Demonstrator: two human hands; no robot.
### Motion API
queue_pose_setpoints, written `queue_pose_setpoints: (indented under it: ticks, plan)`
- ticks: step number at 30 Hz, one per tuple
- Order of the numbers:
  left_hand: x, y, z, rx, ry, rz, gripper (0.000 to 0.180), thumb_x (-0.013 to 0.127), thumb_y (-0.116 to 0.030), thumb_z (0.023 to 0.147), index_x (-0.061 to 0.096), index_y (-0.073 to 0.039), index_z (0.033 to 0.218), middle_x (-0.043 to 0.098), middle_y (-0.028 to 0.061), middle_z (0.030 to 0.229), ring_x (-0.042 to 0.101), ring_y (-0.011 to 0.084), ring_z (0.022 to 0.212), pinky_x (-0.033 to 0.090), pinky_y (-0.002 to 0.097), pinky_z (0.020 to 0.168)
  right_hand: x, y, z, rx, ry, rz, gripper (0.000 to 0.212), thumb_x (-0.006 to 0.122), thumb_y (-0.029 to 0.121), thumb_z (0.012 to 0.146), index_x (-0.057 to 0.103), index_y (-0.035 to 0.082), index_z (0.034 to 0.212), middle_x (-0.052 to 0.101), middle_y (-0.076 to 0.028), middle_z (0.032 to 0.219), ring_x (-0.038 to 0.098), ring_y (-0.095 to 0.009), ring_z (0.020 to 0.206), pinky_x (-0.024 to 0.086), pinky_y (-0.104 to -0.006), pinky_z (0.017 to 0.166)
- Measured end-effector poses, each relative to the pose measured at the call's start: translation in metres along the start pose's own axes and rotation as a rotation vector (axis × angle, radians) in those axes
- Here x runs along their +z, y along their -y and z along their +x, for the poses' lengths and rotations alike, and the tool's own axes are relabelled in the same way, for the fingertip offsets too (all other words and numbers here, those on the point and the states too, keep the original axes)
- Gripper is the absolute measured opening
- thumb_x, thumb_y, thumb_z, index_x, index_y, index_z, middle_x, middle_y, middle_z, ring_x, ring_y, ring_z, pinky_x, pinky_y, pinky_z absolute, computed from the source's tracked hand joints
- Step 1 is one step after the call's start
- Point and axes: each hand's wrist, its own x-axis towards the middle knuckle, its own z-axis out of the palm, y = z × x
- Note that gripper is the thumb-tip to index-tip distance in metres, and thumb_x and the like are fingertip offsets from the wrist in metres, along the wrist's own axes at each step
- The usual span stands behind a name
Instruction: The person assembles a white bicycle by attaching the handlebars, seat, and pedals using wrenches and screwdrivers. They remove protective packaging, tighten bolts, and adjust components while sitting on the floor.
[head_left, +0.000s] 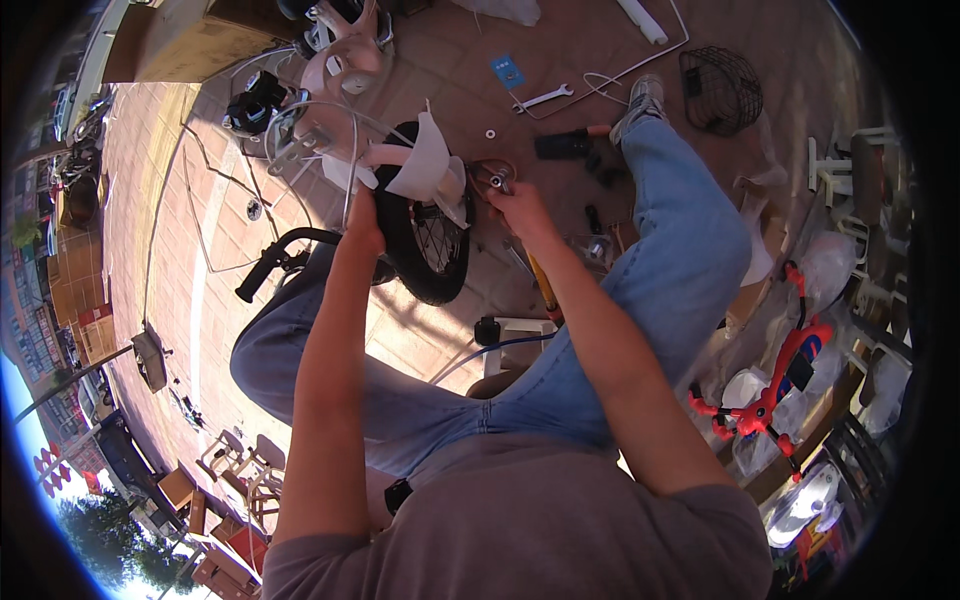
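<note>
A small bicycle wheel with a black tyre and thin spokes stands upright between my knees. White paper wrapping covers its top. My left hand grips the tyre on its left side, beside a pink and white bicycle frame. My right hand is closed on a small metal part at the wheel's hub on the right side. A black handlebar grip pokes out below my left hand.
On the paved ground lie a silver wrench, a blue card, a black wire basket, a black pedal and white tubing. A red and blue child's scooter in plastic wrap sits at the right. My feet and knees flank the wheel.
</note>
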Motion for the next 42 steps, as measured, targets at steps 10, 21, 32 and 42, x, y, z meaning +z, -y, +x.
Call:
queue_pose_setpoints:
  ticks: [10,21,32,42]
  plan:
    - [0.013,0.076,-0.058,0.254,0.069,-0.221,0.058,0.036,-0.055,0.093,0.054,-0.005,0.116,0.063,0.0074,0.098,0.060,0.0189,0.087,0.048,0.0323,0.080,0.004,0.011,-0.002,-0.052,-0.005,-0.013,0.020,0.060,0.017,0.084,0.062,0.000,0.074,0.058,-0.002,0.059,0.053,-0.009,0.054,0.039,-0.0267,0.052]
    - [-0.083,0.149,-0.032,0.075,-0.018,-0.233,0.029,0.044,-0.020,0.094,0.052,-0.001,0.115,0.061,0.0124,0.104,0.060,0.0225,0.096,0.048,0.0344,0.087,0.008,-0.031,0.001,-0.116,0.055,-0.254,0.032,0.058,0.029,0.086,0.064,-0.001,0.077,0.063,-0.010,0.062,0.061,-0.019,0.054,0.048,-0.0330,0.055]
    - [-0.092,0.115,-0.018,-0.299,0.190,-0.008,0.027,0.056,-0.023,0.089,0.059,-0.001,0.104,0.065,0.0128,0.097,0.065,0.0222,0.085,0.053,0.0326,0.078,0.031,-0.073,-0.005,-0.049,0.107,-0.650,0.030,0.054,0.032,0.084,0.069,0.006,0.082,0.065,-0.019,0.081,0.063,-0.036,0.080,0.049,-0.0462,0.072]
    - [-0.103,0.135,-0.006,-0.221,-0.178,-0.140,0.041,0.055,-0.022,0.090,0.043,-0.010,0.128,0.054,0.0173,0.113,0.056,0.0311,0.101,0.053,0.0440,0.084,0.038,-0.052,-0.011,-0.025,0.084,-0.625,0.024,0.057,0.026,0.078,0.067,0.005,0.084,0.064,-0.019,0.082,0.062,-0.037,0.082,0.049,-0.0455,0.073]
